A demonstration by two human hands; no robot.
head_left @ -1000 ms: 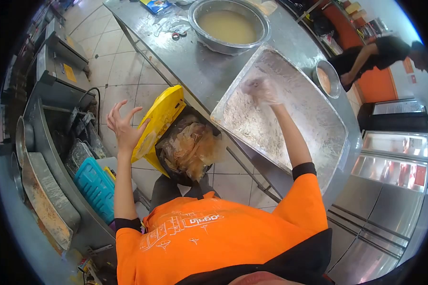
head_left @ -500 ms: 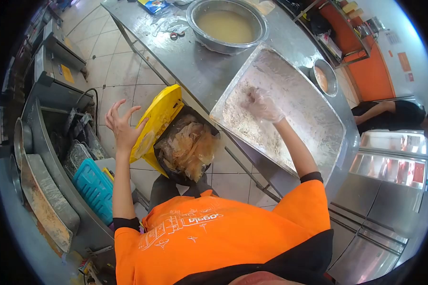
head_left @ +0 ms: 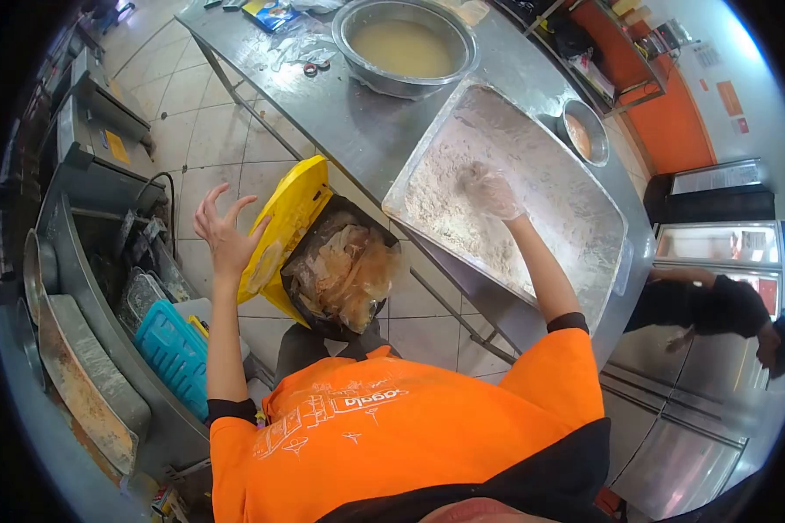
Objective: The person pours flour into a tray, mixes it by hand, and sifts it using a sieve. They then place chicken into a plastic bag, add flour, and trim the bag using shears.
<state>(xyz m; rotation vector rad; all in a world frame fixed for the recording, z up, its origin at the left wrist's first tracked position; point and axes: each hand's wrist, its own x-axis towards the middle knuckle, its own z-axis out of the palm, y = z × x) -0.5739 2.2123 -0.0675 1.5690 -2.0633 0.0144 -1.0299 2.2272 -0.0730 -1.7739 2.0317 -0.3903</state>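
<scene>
Has at far left long, crusted pans, just beside a turquoise crate. Holds left hand up, bare, palm open, with fingers spread wide and slightly curled and with thumb right by a yellow lid; cannot tell whether touching it. Shows next to that lid a dark-lined bin, filled with crumpled, stained plastic. Stands beside a steel table, laid at its far side with a large bowl of cloudy, pale liquid. Reaches with right hand, in a clear glove, into a big rectangular tray, over pale, floury crumbs lying mostly in its left part; cannot tell, through blur, whether fingers are spread, pressed together or pinching crumbs. Includes farther right a small bowl near the tray, then a person in dark clothes before steel-fronted fridges
</scene>
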